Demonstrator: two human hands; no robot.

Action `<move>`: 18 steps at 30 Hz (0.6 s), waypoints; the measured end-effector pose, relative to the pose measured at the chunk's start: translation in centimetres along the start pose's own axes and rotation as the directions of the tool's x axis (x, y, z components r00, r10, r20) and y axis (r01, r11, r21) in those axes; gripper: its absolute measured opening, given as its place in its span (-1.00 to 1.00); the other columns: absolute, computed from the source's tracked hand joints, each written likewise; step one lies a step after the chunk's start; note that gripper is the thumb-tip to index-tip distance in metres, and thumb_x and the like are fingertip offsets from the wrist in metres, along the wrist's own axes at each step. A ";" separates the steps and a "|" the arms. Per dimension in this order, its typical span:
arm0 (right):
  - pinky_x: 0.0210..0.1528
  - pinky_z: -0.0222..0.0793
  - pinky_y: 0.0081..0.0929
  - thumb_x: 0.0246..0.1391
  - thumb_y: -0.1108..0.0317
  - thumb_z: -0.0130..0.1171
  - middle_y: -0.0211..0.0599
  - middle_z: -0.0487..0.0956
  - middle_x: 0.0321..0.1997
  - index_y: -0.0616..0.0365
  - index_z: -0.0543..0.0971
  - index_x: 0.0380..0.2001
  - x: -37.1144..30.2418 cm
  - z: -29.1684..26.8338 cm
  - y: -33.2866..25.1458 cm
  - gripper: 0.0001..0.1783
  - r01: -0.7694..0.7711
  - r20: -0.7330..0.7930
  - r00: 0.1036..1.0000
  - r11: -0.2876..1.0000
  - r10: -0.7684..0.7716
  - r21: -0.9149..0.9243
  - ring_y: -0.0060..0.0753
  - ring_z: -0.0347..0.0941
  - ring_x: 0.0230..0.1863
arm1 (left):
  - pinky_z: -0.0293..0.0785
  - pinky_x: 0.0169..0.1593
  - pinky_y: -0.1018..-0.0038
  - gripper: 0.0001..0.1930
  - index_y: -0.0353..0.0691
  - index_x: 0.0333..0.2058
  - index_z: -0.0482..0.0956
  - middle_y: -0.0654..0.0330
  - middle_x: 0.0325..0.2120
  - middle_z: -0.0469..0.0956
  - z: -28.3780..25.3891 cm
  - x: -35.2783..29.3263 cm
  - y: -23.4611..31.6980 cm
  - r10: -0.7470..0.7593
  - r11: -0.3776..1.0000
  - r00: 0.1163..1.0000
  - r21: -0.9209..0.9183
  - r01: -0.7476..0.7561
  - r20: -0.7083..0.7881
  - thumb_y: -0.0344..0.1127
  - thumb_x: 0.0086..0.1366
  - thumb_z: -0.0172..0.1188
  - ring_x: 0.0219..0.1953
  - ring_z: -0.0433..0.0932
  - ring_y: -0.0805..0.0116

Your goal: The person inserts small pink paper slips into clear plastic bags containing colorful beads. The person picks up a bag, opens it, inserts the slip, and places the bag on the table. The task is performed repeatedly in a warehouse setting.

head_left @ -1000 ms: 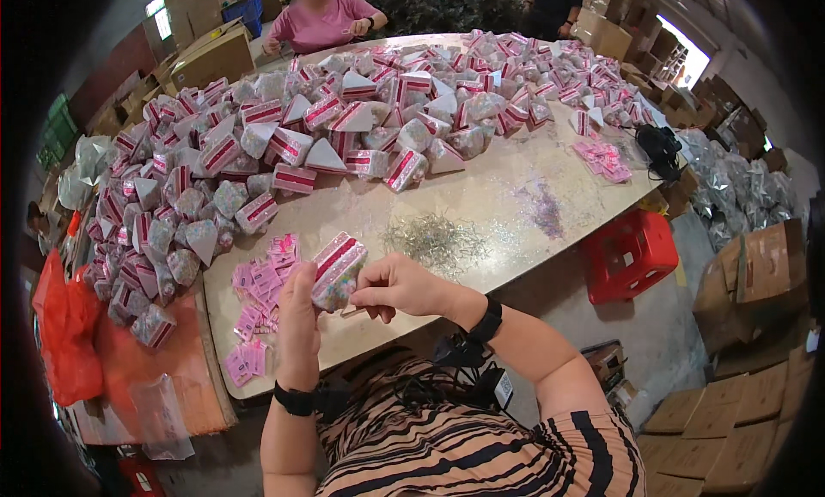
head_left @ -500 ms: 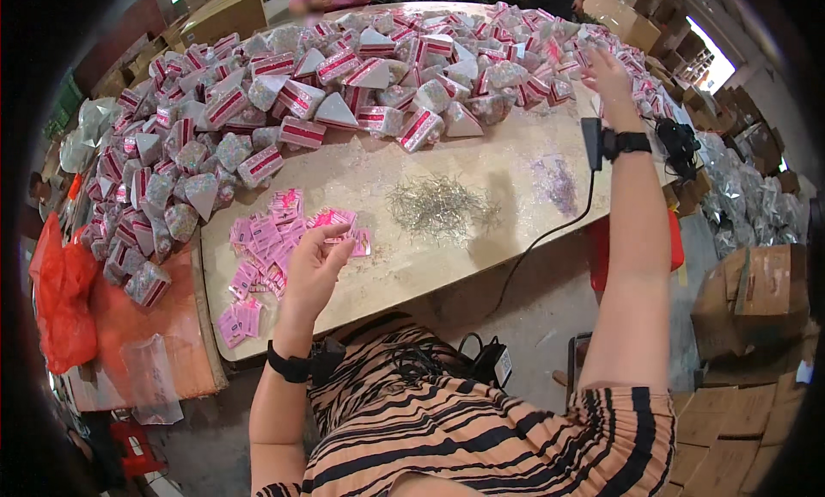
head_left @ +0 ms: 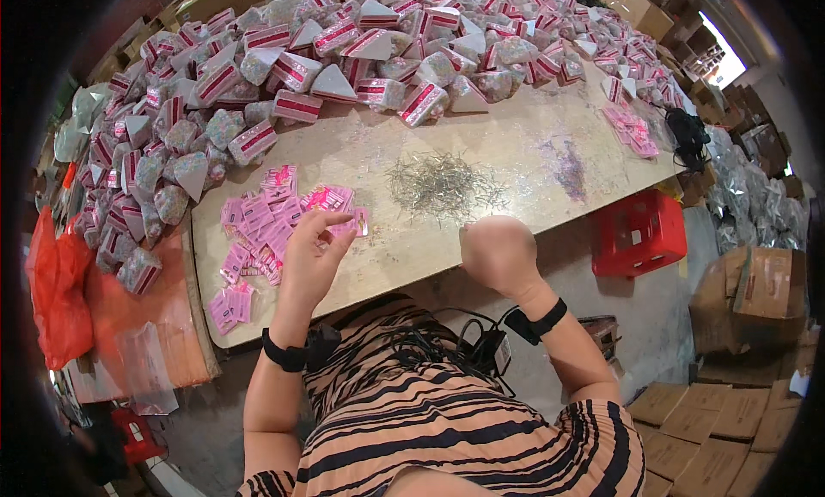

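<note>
My left hand (head_left: pixel 316 254) hovers over the near left of the table, beside a heap of small pink printed cards (head_left: pixel 273 226). Its thumb and index finger stand apart, and nothing shows between them. My right hand (head_left: pixel 500 254) is smeared by motion at the table's near edge. Its fingers are not distinguishable, so whether it holds anything is unclear. Just beyond it lies a loose pile of thin, shiny metal wire pieces (head_left: pixel 443 186). Across the far side spreads a big heap of glittery cake-slice-shaped ornaments (head_left: pixel 335 82) with pink and white bands.
More pink cards (head_left: pixel 632 131) lie at the table's right end, near a black cable bundle (head_left: pixel 687 140). A red plastic crate (head_left: pixel 638 233) stands below the right edge. Purple glitter (head_left: pixel 564 168) dusts the wooden table (head_left: pixel 344 157). Cardboard boxes (head_left: pixel 756 295) stand at right; a red bag (head_left: pixel 60 295) hangs left.
My right hand has come back from the far right heap to the near middle of the table, uncovering the crate and right-hand cards. My left hand has barely moved.
</note>
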State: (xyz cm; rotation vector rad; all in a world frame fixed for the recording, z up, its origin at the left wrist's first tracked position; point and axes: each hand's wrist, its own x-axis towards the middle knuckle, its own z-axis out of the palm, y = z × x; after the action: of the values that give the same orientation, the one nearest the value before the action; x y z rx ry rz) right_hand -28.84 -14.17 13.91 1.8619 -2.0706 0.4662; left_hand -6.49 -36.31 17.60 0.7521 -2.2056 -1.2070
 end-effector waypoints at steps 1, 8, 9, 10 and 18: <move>0.05 0.17 -0.27 -0.09 0.06 0.26 -0.33 0.40 -0.12 0.15 0.51 -0.05 -0.3 0.5 0.1 -0.45 -0.003 0.010 1.000 1.000 0.003 -0.019 -0.29 0.32 -0.04 | 0.36 -0.23 0.56 -0.77 -0.27 -0.16 0.59 0.24 -0.29 0.50 0.0 0.0 0.1 -0.013 1.000 1.000 -0.003 0.013 0.003 -0.35 0.21 0.24 -0.35 0.41 0.49; 0.08 0.16 -0.27 -0.09 0.15 0.27 -0.36 0.38 -0.05 -0.07 0.52 0.03 -1.6 1.4 0.0 -0.47 0.034 -0.005 0.999 0.999 -0.034 -0.017 -0.30 0.29 0.02 | 0.37 -0.21 0.56 -0.78 -0.27 -0.16 0.59 0.23 -0.28 0.51 0.5 -0.7 -0.7 0.009 0.998 1.000 -0.057 -0.009 -0.002 -0.37 0.21 0.24 -0.33 0.43 0.49; 0.09 0.16 -0.27 -0.09 0.17 0.27 -0.37 0.38 -0.04 -0.11 0.52 0.04 -1.7 1.6 0.0 -0.47 0.017 0.007 1.000 1.000 -0.017 -0.016 -0.31 0.29 0.03 | 0.37 -0.22 0.56 -0.78 -0.26 -0.16 0.59 0.24 -0.27 0.51 0.5 -0.8 -0.7 -0.007 0.998 1.000 -0.066 0.007 -0.003 -0.37 0.21 0.24 -0.33 0.43 0.49; 0.10 0.16 -0.27 -0.09 0.19 0.27 -0.37 0.38 -0.03 -0.14 0.52 0.04 -1.8 1.8 0.0 -0.47 0.026 -0.002 1.000 0.999 -0.026 -0.033 -0.31 0.29 0.03 | 0.37 -0.22 0.56 -0.78 -0.26 -0.16 0.60 0.24 -0.27 0.51 0.5 -0.9 -0.6 -0.023 0.997 1.000 -0.074 0.023 -0.004 -0.37 0.21 0.24 -0.34 0.43 0.49; 0.13 0.16 -0.21 -0.26 0.29 0.35 -0.36 0.39 -0.01 -0.17 0.53 0.04 -1.5 2.0 -0.3 -0.36 0.087 -0.043 0.995 0.995 -0.090 -0.056 -0.28 0.30 0.05 | 0.37 -0.26 0.56 -0.79 -0.25 -0.18 0.60 0.22 -0.25 0.51 0.9 -1.3 -0.4 0.016 0.998 1.000 -0.059 -0.017 -0.015 -0.40 0.20 0.24 -0.35 0.43 0.49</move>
State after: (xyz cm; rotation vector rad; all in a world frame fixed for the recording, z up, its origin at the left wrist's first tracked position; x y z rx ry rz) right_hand -28.38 -13.73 11.40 1.8848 -1.9431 0.4216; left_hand -6.08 -35.13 16.62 0.7147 -2.1504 -1.2494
